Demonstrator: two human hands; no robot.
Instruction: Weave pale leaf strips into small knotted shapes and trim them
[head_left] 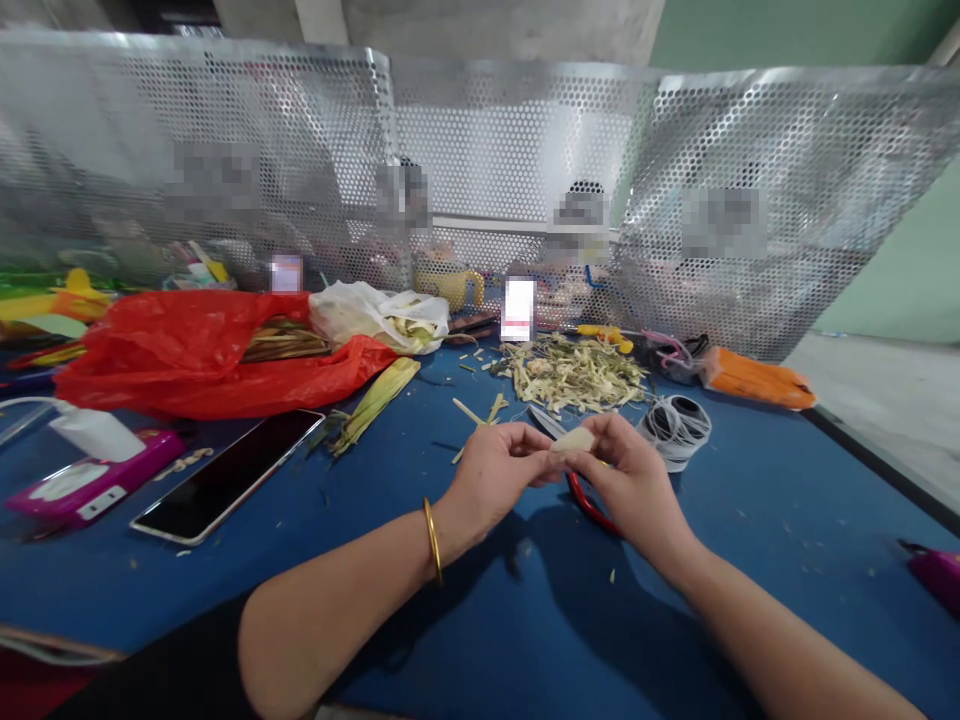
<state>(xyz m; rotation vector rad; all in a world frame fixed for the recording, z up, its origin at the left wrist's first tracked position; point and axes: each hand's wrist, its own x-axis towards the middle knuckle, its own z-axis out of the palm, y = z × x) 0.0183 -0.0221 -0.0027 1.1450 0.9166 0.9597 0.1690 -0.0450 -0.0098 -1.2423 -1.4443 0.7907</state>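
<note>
My left hand (504,470) and my right hand (626,480) meet above the blue table. Between their fingertips they pinch a small pale piece of dried husk (574,441). A gold bangle (432,540) circles my left wrist. Scissors with red handles (592,508) lie beneath my hands, partly covered by them. Just beyond my right hand stands a spool of grey-white cord (677,432). Behind the scissors spreads a heap of pale husk scraps (574,372), and a few loose strips (476,410) lie to its left.
On the left are a red plastic bag (180,350), a bundled husk (377,400), a dark phone (232,475) and a purple power strip (97,490). A lit phone (518,308) stands before the perforated metal screen (502,130). An orange packet (757,378) lies far right. People sit behind the screen.
</note>
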